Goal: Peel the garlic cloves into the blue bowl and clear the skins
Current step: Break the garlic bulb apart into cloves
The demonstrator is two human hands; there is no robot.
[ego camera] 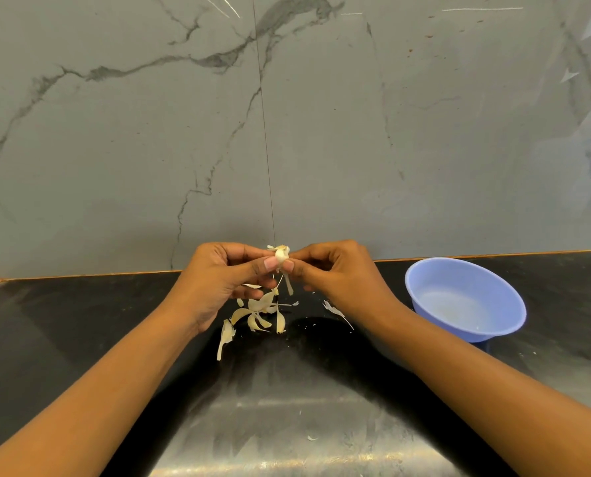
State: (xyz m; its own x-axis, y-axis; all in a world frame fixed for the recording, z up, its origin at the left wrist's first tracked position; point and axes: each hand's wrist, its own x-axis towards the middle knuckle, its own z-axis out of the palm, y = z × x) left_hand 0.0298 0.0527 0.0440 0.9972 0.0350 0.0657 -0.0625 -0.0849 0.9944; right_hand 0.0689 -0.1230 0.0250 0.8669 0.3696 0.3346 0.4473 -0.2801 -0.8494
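Marble wall [321, 132] is seen behind the grip, and black countertop [80, 321] is spread beneath it. Well to the right of the grip, the blue bowl [466, 294] is set on the countertop; no peeled clove can be made out in it. The left hand [218, 280] and right hand [338, 273] are brought together above the counter with fingers curled, and one garlic clove [281, 256] is pinched between the thumbs and fingertips of both. Directly below the grip, loose skins [256, 315] are scattered in a small heap. A thin strip of skin [288, 285] is seen hanging from the clove.

The clove is judged light, small and firm, and probably slick where bared, so it is best held by its sides at the thick middle. The papery skin is judged brittle and easily torn, and is best pulled from the tip or root end.
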